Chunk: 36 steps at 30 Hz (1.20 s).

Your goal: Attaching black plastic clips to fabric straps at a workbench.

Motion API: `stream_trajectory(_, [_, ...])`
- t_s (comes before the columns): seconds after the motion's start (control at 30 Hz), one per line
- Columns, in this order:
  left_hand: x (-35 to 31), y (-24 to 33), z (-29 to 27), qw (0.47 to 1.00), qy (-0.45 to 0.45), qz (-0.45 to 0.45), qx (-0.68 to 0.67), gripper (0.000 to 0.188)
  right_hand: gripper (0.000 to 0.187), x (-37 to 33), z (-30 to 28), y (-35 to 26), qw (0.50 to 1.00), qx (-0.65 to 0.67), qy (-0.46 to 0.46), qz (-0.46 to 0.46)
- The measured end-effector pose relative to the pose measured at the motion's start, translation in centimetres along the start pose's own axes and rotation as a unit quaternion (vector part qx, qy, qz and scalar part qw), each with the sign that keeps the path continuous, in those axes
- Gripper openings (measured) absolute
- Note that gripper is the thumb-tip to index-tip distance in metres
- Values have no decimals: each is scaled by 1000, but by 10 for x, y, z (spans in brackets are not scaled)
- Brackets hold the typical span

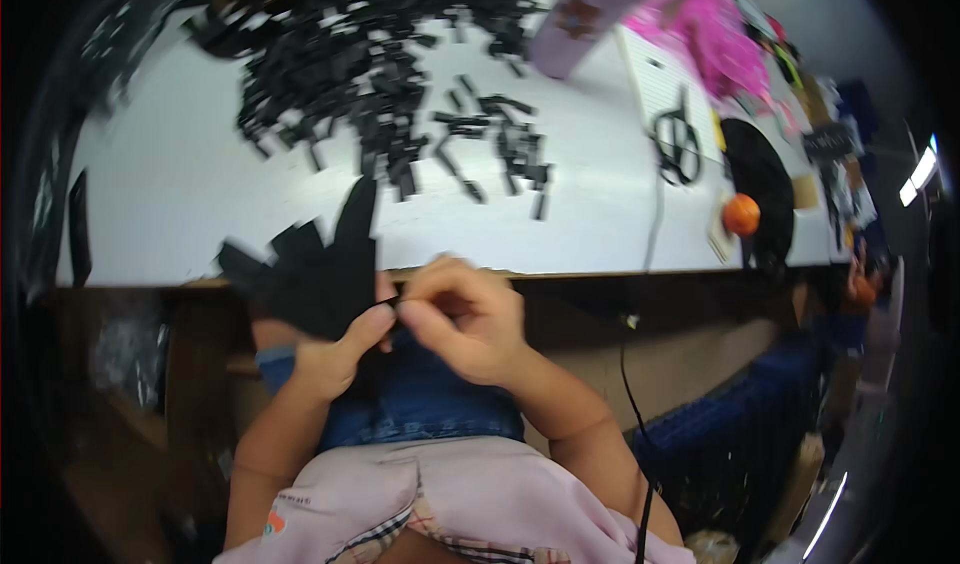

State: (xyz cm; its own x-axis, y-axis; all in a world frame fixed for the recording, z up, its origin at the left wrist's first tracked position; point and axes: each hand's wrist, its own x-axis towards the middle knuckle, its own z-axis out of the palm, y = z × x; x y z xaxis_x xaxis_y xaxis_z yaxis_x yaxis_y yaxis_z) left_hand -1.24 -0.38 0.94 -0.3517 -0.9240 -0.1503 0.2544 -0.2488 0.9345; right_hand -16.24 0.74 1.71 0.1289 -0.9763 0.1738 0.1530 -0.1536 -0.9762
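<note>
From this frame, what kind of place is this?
Probably a small assembly or craft workshop bench. A white table carries a heap of small black strips, scissors lie to the right, and the left hand holds a fanned bunch of black strips while the right hand pinches at it.

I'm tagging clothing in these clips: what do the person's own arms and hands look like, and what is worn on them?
Both forearms are bare, with no gloves, rings, watch or bracelet visible on the left hand or right hand. A short pale pink sleeve with a small orange emblem covers the left upper arm.
</note>
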Motion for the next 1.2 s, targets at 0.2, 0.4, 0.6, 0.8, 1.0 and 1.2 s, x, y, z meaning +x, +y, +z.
stream_trajectory(0.2, [-7,-17,8,990,98,84,56,14,6,-7,1,13,999,21,13,32])
stream_trajectory(0.4, [-10,-27,0,952,100,219,187,9,4,-6,6,9,996,-56,38,-63])
stream_trajectory(0.6, [-10,-22,-4,983,16,142,119,12,11,-5,-2,13,969,-198,55,-138])
stream_trajectory(0.8, [-6,-11,8,998,30,50,9,20,34,10,-30,1,757,-618,99,-187])
stream_trajectory(1.0, [-7,-11,6,997,67,22,-4,21,20,15,-39,10,757,-628,87,-156])
stream_trajectory(1.2, [-8,-13,0,998,62,1,-25,23,8,21,-50,5,813,-558,100,-129])
